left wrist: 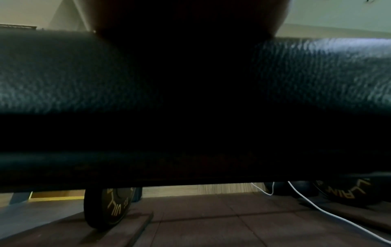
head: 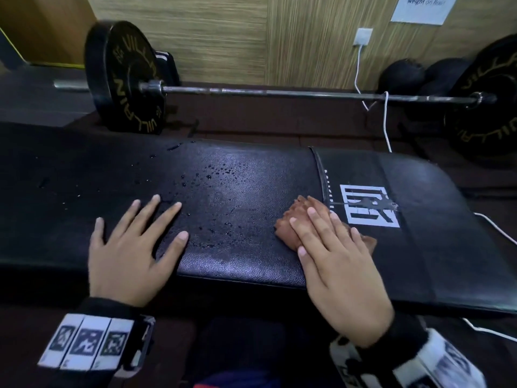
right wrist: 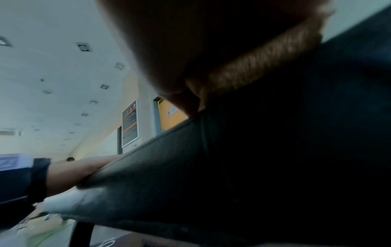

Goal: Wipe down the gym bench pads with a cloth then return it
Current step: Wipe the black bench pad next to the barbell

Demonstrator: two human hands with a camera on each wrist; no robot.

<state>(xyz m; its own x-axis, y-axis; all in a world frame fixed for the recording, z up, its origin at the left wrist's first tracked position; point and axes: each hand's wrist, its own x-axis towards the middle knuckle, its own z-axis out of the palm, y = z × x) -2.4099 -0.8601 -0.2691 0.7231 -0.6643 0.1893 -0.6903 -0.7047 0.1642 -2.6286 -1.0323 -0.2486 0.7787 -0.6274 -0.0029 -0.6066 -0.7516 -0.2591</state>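
A black gym bench pad (head: 251, 197) runs across the head view, its grained top speckled with water droplets (head: 212, 175) toward the far edge near the middle. The right hand (head: 335, 261) lies flat with straight fingers pressing one crumpled brown cloth (head: 296, 217) against the pad, near its front edge and just beside the seam where the section bearing a white logo (head: 369, 205) begins; the cloth pokes out beyond the fingertips and to the hand's right. The left hand (head: 131, 247) rests palm down on the pad with its fingers spread, holding nothing, well apart from the cloth toward the pad's left part. Behind the bench one barbell (head: 279, 93) lies on the floor with two black plates, one at its left end (head: 123, 77) and one at its right end (head: 486, 107). A white cable (head: 386, 119) hangs from a wall socket (head: 362, 36) and passes behind the pad's far right edge. The wrist views show little beyond dark pad vinyl.
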